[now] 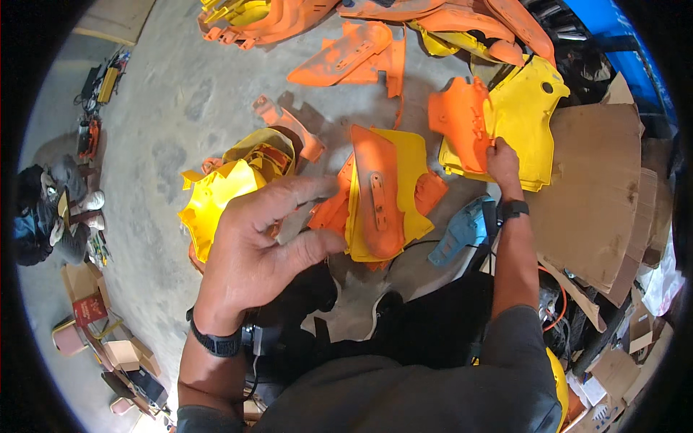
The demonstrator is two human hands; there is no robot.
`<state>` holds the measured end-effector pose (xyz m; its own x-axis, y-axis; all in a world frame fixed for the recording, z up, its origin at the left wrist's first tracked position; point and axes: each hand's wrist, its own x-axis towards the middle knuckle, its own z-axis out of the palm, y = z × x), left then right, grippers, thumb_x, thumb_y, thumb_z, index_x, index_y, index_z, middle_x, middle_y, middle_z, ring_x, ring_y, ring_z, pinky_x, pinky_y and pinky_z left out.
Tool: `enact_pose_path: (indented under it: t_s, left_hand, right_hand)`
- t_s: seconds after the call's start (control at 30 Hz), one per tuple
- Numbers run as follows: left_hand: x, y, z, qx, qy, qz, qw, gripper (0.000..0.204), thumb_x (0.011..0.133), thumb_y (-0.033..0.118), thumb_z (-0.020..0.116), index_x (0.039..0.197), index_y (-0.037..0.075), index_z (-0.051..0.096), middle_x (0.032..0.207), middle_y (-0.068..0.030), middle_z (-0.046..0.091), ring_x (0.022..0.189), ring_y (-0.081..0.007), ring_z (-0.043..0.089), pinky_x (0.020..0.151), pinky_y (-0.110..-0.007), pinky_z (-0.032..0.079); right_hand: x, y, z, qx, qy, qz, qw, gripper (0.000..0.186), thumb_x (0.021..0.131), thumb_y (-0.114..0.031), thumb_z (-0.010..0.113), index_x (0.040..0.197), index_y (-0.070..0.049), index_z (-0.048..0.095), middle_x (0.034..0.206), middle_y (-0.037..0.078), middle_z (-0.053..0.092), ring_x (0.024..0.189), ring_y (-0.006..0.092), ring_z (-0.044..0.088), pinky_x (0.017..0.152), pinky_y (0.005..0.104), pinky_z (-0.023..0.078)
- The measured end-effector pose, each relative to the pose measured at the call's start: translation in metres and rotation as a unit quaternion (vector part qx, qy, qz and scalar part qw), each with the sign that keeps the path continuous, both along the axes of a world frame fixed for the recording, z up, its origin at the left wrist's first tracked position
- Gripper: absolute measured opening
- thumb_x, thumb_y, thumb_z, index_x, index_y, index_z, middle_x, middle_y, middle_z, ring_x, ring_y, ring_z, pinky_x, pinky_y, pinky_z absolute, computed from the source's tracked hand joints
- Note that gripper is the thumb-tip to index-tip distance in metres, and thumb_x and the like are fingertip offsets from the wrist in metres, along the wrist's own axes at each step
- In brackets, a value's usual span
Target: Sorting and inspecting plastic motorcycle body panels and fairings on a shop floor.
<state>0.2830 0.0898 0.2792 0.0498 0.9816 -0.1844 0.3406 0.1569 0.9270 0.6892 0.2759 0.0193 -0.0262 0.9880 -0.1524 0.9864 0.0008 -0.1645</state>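
Landmark: grey concrete floor (173,108), mottled with darker grey patches.

Flat orange plastic panel (460,123), at the floor's right side: plain orange, no pattern. Under it, large yellow moulded plastic panel (527,115): plain bright yellow.

Mid-floor: long orange plastic strip (377,195) on a yellow sheet.

Near it, light blue plastic piece (462,229).

Right of the floor: brown cardboard sheets (592,187), unprinted.

Black wristband (514,209) on right hand (503,160).
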Motion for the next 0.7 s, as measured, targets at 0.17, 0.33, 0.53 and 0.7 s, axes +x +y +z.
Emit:
enact_pose_path:
  t_s: [0.17,0.33,0.53,0.7]
  left_hand:
    - [0.003,0.01,0.002,-0.013,-0.005,0.008,1.0,0.043,0.075,0.008,0.079,0.115,0.0,0.065,0.106,-0.0049,0.067,0.1,-0.013,0.06,0.09,-0.028,0.047]
    - [0.01,0.02,0.001,0.024,-0.016,0.003,1.0,0.043,0.075,0.002,0.077,0.116,0.0,0.064,0.104,-0.0028,0.067,0.098,-0.0115,0.06,0.091,-0.028,0.048]
    - [0.02,0.018,0.003,0.026,0.007,0.002,1.0,0.042,0.076,0.004,0.077,0.116,0.0,0.064,0.102,-0.0027,0.067,0.094,-0.0112,0.06,0.086,-0.027,0.049]
    - [0.02,0.016,0.007,-0.021,-0.016,0.008,1.0,0.04,0.076,-0.002,0.073,0.115,-0.001,0.064,0.103,-0.0035,0.067,0.095,-0.0116,0.06,0.087,-0.027,0.048]
  right_hand:
    - [-0.014,-0.071,0.031,-0.024,0.266,-0.017,0.963,0.019,0.092,-0.02,0.056,0.094,-0.001,0.056,0.082,0.027,0.061,0.08,0.0454,0.061,0.064,0.0455,0.048]
    - [-0.08,-0.171,0.019,-0.03,0.296,0.001,0.955,0.02,0.09,-0.02,0.06,0.096,-0.001,0.055,0.076,0.022,0.059,0.07,0.0375,0.06,0.062,0.042,0.047]
    - [-0.114,-0.233,-0.013,-0.24,0.295,-0.047,0.924,0.024,0.088,-0.024,0.059,0.094,-0.001,0.056,0.084,0.025,0.062,0.083,0.0437,0.061,0.068,0.0479,0.047]
    - [-0.111,-0.234,-0.028,-0.23,0.261,0.02,0.937,0.03,0.086,-0.025,0.058,0.098,0.003,0.055,0.088,0.027,0.063,0.087,0.0455,0.061,0.072,0.0495,0.048]
